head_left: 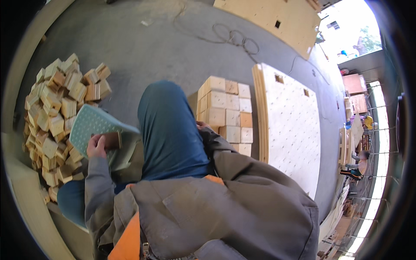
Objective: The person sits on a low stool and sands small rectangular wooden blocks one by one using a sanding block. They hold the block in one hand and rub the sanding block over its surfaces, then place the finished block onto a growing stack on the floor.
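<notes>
Grey work jacket [225, 208] with orange lining fills the lower view, closest to the lens; blue trouser knee [167, 125] rises just above it.

Landmark: the knee.

Left of the knee: left hand [96, 146], fingers curled around a small dark wooden block [113, 140], pressed against a pale green dotted pad [93, 125]. Pad tilted, its far edge overlapping a loose heap of light wooden blocks [54, 117] further left on the floor.

Right of the knee: right hand [202, 125] mostly hidden behind the leg and sleeve; only a sliver shows, so cannot tell whether clenched or released. It sits just beside a neat stack of wooden blocks [227, 115], squared in rows.

Further right of the knee: stacked perforated plywood sheets [292, 125] lying flat on grey concrete floor [143, 47]. Beyond the knee, a cable [234, 38] loops across the floor.
</notes>
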Tool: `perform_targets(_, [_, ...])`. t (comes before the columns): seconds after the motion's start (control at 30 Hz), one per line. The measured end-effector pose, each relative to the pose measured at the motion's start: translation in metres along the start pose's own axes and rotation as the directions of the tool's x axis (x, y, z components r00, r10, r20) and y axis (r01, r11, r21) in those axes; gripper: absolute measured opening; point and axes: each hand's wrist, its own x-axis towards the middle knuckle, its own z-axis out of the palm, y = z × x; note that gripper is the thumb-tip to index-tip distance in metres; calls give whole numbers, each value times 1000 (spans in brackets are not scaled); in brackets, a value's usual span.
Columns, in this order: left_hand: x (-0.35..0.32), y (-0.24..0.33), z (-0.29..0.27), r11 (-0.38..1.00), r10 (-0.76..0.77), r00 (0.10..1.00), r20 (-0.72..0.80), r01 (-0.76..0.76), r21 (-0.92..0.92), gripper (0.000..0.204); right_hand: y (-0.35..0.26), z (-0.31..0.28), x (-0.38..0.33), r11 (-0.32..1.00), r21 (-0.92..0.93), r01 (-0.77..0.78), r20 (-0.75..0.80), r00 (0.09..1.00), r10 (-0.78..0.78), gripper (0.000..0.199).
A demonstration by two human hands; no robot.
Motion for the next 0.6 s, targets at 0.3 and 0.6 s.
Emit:
perform_targets(0.3, [-7, 0, -17, 922, -22, 1000, -11, 16, -387, 48, -288, 59, -38, 777, 146, 612, -258, 782, -568, 94])
perform_targets(0.6, [-48, 74, -15, 617, -143, 989, 47, 126, -777, 84, -398, 301, -113, 503, 54, 863, 5, 503, -864, 75])
